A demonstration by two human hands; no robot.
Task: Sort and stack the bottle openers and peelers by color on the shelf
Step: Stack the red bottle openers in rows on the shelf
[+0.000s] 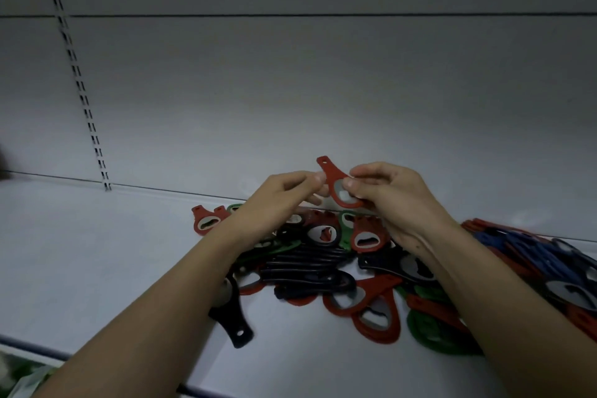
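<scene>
A red bottle opener (332, 178) is held up above the pile, handle pointing up and left. My right hand (391, 195) pinches its ring end between thumb and fingers. My left hand (281, 200) touches the opener's left side with its fingertips. Below both hands lies a mixed pile of openers (326, 255) in red, black and green on the white shelf (97, 252). A black opener (231, 317) lies at the pile's near left edge, partly under my left forearm. A red opener (376, 310) lies near the front.
More red, blue and black pieces (533, 255) are heaped at the right, partly behind my right forearm. The shelf's back wall (290, 90) rises behind, with a slotted upright (80, 84) at the left. The shelf's front edge (32, 347) runs along the bottom left.
</scene>
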